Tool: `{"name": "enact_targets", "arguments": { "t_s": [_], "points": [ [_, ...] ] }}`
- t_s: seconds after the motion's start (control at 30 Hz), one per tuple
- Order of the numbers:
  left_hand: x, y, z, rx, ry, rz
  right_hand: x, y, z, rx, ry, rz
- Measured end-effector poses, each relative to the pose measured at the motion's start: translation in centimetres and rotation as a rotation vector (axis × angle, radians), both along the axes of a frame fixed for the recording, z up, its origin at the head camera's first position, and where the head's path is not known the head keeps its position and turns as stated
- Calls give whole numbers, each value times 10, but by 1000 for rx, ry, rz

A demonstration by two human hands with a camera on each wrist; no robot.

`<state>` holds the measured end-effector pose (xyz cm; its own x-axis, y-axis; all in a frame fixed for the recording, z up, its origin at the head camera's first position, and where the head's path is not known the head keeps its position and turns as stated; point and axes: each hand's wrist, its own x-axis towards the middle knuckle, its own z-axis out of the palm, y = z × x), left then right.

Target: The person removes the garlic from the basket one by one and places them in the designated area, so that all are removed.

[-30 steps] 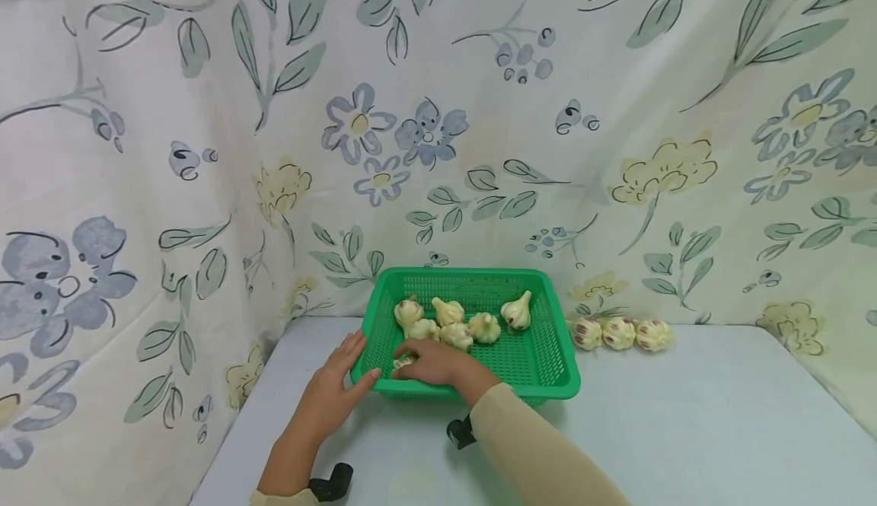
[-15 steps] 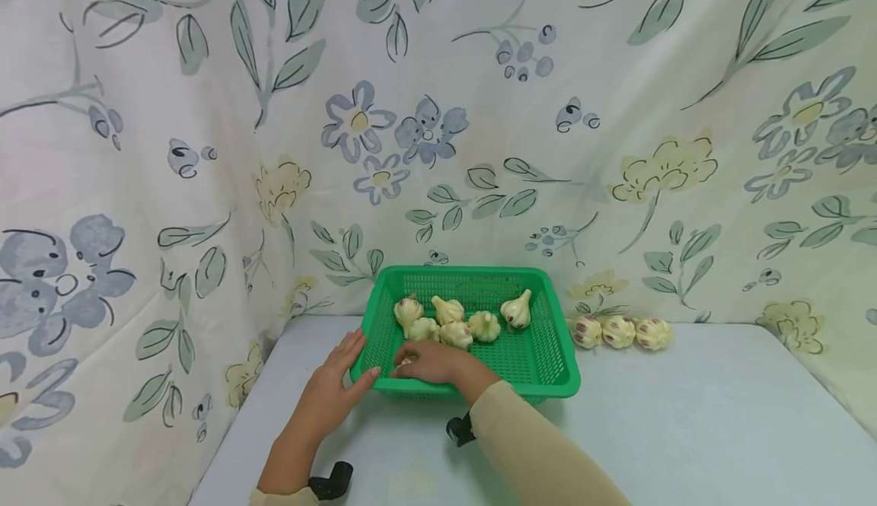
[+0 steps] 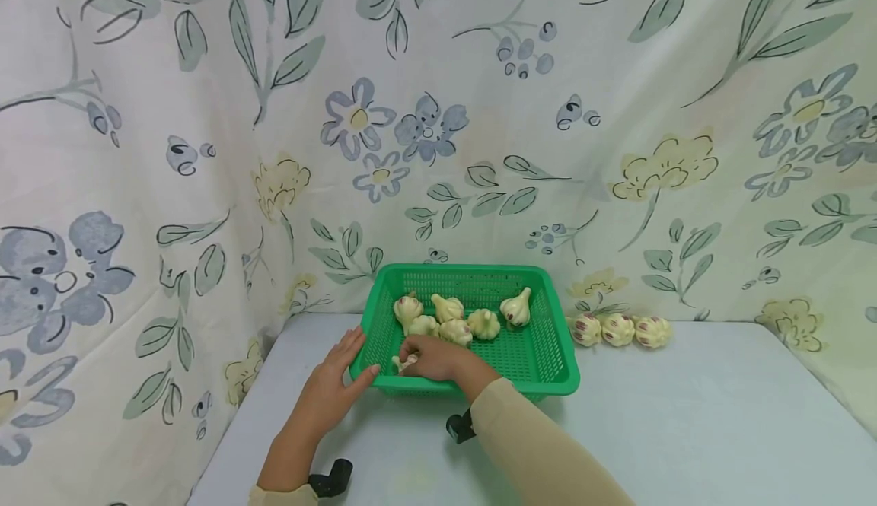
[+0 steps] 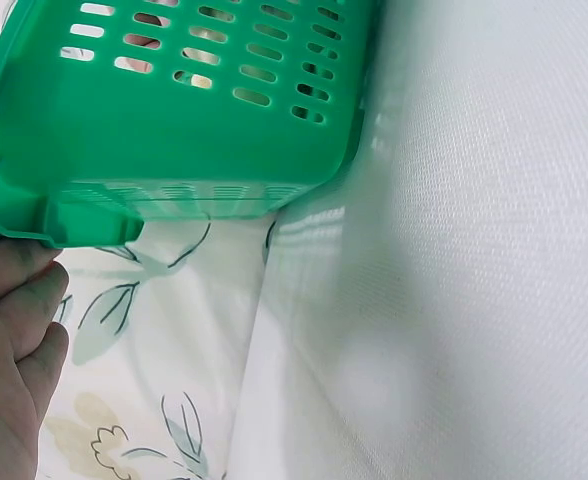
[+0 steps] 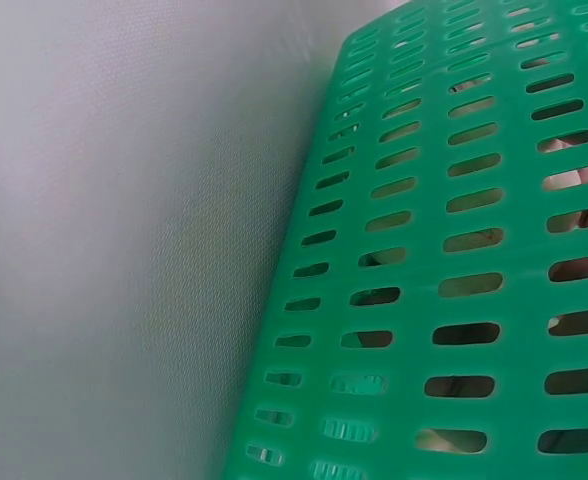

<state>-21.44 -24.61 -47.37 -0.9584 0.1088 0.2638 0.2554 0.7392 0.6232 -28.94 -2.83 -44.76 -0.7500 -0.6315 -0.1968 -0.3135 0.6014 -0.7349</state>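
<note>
A green plastic basket [image 3: 473, 389] with slotted walls stands on the table, several garlic bulbs [image 3: 483, 325] lying inside. My right hand [image 3: 441, 359] reaches over the front wall into the near left corner, its fingers curled around a garlic bulb [image 3: 406, 364] that they partly cover. Against the basket's left rim rests my left hand [image 3: 333, 390], fingers extended and thumb at the front corner. The left wrist view shows its fingers [image 4: 22, 300] beside the rim. In the right wrist view, the basket wall [image 5: 414, 270] hides most of the right hand.
Three purple-streaked garlic bulbs [image 3: 619, 330] sit in a row on the white table [image 3: 685, 430], right of the basket. A floral cloth [image 3: 438, 110] hangs behind the table and along its left side.
The right hand's fingers have shifted on the garlic bulb in the corner, which has turned so its stem end shows at left. The left hand has stayed on the rim.
</note>
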Motion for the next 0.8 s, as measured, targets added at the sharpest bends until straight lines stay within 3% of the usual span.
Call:
{"name": "enact_targets", "arguments": {
  "t_s": [0.4,0.8],
  "points": [
    [-1,-1,-2,2,21,-5,1,1,1,-30,13,11],
    [0,0,0,-4,21,-1,-2,1,-3,-67,17,-32]
  ]
}}
